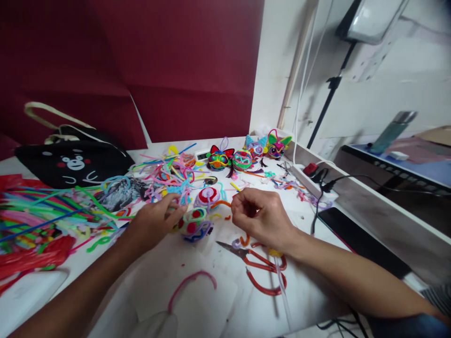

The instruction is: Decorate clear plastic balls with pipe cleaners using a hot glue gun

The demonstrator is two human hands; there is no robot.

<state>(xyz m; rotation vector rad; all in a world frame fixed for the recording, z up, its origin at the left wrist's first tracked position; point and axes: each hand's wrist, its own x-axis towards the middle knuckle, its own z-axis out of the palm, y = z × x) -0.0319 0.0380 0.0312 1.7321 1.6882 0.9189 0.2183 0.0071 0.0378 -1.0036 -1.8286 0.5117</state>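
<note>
My left hand (153, 223) is closed at the left side of a small ball (194, 224) made of coiled pipe cleaners, pale green with red dots and blue below. Its thumb and fingertips rest against that ball. To the right, my right hand (264, 216) is pinched, with an orange pipe cleaner (221, 203) running into its fingertips from the left. Just behind the ball lies a round red and lilac coiled piece (208, 195). Orange-handled scissors (260, 260) lie below my right hand, blades half apart. A loose pink pipe cleaner (190, 279) curves across the front of the white table.
Several finished colourful pipe cleaner balls (243, 159) stand at the back. Loose pipe cleaners (35, 213) pile up on the left beside a black bag (75, 159). A power strip (312, 180), a dark phone (362, 239) and a lamp stand (329, 98) are on the right.
</note>
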